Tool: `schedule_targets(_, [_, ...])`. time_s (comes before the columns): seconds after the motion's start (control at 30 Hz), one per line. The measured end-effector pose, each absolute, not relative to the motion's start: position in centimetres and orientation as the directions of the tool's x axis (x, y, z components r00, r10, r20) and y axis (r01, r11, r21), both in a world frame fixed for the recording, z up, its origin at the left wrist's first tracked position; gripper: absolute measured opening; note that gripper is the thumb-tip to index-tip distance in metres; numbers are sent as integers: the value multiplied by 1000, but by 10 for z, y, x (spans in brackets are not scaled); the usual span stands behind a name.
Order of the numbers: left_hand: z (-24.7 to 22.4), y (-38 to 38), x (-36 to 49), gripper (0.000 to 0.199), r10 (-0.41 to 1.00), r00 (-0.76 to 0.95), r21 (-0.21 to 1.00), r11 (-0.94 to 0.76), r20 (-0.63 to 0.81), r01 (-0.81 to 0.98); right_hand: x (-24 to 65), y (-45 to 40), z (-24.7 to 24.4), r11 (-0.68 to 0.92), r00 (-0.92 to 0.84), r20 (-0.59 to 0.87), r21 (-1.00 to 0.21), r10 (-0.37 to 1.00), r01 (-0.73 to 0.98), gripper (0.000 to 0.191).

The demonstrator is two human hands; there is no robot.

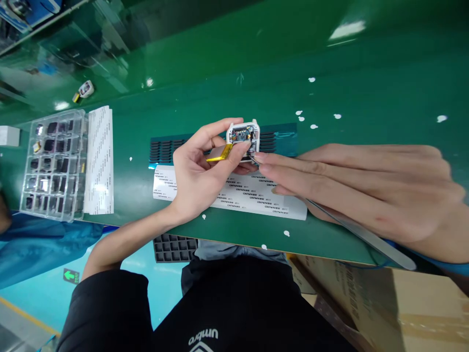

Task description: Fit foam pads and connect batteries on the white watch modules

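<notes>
Two things in the left hand [200, 168]: a white smartwatch case [257, 139], gripped between thumb and fingers, and a yellow-edged battery [219, 153] in the hollow just beside it
Case: circuit board [240, 134] showing, thumb across the lower part, held over a blue film sheet [287, 143] with rows of black strips and a printed white liner strip [293, 208]
Right hand [366, 186]: fingers closed on metal tweezers [373, 240], tip at the case's lower right, contact too small to tell
Green workbench [384, 98]: at far left, a clear compartment tray [47, 215] of small parts beside printed white sheets [98, 161], another smartwatch case [86, 89] beyond the tray
</notes>
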State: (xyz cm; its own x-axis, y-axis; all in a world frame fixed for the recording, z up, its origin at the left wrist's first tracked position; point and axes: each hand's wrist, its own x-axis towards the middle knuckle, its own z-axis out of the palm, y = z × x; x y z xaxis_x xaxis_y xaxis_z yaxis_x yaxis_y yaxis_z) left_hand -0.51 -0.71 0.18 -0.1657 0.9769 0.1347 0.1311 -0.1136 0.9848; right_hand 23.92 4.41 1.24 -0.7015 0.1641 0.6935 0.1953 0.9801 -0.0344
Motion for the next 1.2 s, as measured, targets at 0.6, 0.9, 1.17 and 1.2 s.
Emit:
schedule_targets(0.6, [-5, 23, -28, 44, 982, 4, 971, -190, 191, 142, 236, 58, 18, 968, -685, 706, -7, 181, 249, 34])
schedule_targets(0.9, [16, 191, -88, 35, 937, -310, 567, 169, 161, 806, 230, 62, 24, 951, -644, 764, 157, 53, 265, 15])
schedule_targets(1.17, [2, 263, 30, 46, 982, 33, 433, -112, 187, 894, 231, 65, 25, 945, -628, 777, 170, 47, 281, 17])
schedule_targets(1.2, [-1, 269, 50, 45, 981, 91, 428, -156, 169, 890, 231, 65, 24, 954, -646, 763, 171, 29, 245, 19])
